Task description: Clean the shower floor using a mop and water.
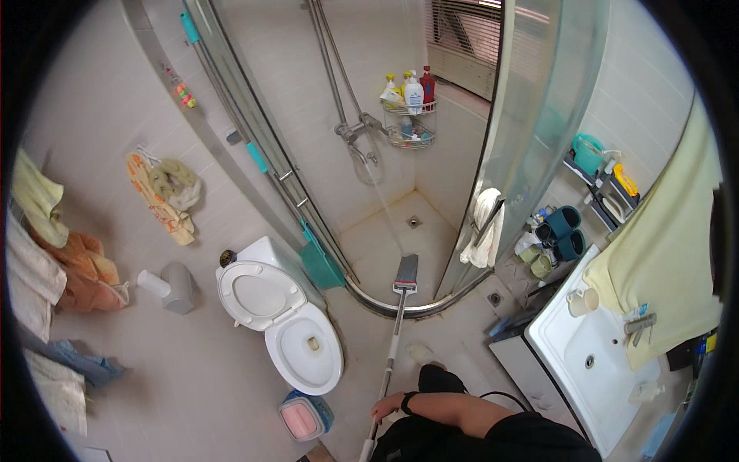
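Note:
My right hand (389,406), with a dark band at the wrist, is closed round the handle of a flat mop (397,331). The handle slants up and away from the lower edge. Its grey head (408,269) rests on the shower floor (377,231), just inside the curved metal sill (416,311). From the wall tap (362,131) a thin stream of water (389,212) falls toward the mop head. My left hand is out of the picture.
Left of the mop stand a toilet (308,362) with raised lid, a teal dustpan (322,264) and a bin (302,420). To the right are a white washbasin (570,339), a glass door (531,138) with a white towel (483,231), and slippers (566,223).

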The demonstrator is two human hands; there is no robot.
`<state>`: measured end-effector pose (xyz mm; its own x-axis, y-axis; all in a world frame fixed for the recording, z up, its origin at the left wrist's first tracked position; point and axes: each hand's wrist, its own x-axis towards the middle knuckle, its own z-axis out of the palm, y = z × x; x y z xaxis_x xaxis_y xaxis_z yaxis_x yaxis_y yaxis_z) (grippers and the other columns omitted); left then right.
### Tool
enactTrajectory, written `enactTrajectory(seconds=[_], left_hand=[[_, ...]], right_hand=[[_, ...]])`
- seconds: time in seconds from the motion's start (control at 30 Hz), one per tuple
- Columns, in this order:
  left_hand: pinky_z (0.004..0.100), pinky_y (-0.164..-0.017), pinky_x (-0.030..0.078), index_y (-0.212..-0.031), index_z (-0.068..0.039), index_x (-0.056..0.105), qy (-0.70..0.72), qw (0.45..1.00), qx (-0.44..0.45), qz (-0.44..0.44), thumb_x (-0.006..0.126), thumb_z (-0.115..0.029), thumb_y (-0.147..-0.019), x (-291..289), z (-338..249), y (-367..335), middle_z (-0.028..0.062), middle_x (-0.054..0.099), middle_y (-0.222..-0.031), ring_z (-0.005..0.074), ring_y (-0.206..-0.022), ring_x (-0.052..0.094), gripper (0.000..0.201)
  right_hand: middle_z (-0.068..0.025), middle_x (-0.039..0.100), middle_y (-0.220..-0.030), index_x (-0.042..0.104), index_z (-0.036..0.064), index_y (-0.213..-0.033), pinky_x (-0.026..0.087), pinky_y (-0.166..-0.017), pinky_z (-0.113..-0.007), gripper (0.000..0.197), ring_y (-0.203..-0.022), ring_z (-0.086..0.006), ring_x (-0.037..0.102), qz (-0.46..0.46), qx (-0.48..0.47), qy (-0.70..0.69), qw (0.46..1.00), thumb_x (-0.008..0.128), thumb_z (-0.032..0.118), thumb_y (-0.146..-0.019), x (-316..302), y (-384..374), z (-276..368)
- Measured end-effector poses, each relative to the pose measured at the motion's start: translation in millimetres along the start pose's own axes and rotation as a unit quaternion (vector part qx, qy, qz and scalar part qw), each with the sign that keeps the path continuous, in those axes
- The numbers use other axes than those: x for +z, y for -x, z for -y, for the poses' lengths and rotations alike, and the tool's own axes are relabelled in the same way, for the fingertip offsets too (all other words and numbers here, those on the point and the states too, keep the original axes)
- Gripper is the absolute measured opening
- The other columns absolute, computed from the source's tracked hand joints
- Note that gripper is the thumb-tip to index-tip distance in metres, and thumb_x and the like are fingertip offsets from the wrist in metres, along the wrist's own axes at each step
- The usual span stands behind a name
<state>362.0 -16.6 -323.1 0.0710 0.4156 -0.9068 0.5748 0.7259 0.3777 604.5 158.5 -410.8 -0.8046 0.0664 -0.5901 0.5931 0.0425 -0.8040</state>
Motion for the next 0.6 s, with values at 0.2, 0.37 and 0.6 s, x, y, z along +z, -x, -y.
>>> enactTrajectory(seconds=[0.2,0.37,0.6], left_hand=[[0.0275,-0.04,0.034,-0.091,-0.004,0.059,0.054,0.997,-0.007,0.05,0.052,-0.032,-0.088,0.4,65.2,-83.8,0.0,0.048,-0.057,0.0121,-0.045,0.042,0.03],[0.0277,-0.041,0.034,-0.084,-0.005,0.058,0.032,0.993,0.11,-0.016,0.055,-0.033,-0.086,34.7,-189.4,-32.7,0.0012,0.048,-0.054,0.0121,-0.044,0.043,0.029],[0.0288,-0.042,0.041,-0.08,-0.003,0.051,0.079,0.996,-0.024,0.019,0.062,-0.028,-0.081,47.6,-196.6,-136.5,0.0043,0.048,-0.055,0.016,-0.043,0.047,0.026]], right_hand=[[-0.0106,0.062,-0.099,0.061,0.0078,-0.103,0.046,-0.074,-0.036,0.043,-0.088,-0.0262,0.059,-0.229,-0.023,-0.055,0.972,0.063,0.037,-0.072,-52.1,6.0,-80.7],[-0.0116,0.061,-0.1,0.055,0.0098,-0.113,0.044,-0.079,-0.036,0.045,-0.092,-0.0267,0.058,-0.242,0.037,-0.128,0.961,0.06,0.032,-0.075,-119.2,41.9,-142.4],[-0.0096,0.063,-0.098,0.057,0.0124,-0.11,0.045,-0.079,-0.038,0.037,-0.093,-0.0279,0.058,-0.306,0.063,-0.121,0.942,0.054,0.031,-0.078,-184.6,61.4,-159.4]])
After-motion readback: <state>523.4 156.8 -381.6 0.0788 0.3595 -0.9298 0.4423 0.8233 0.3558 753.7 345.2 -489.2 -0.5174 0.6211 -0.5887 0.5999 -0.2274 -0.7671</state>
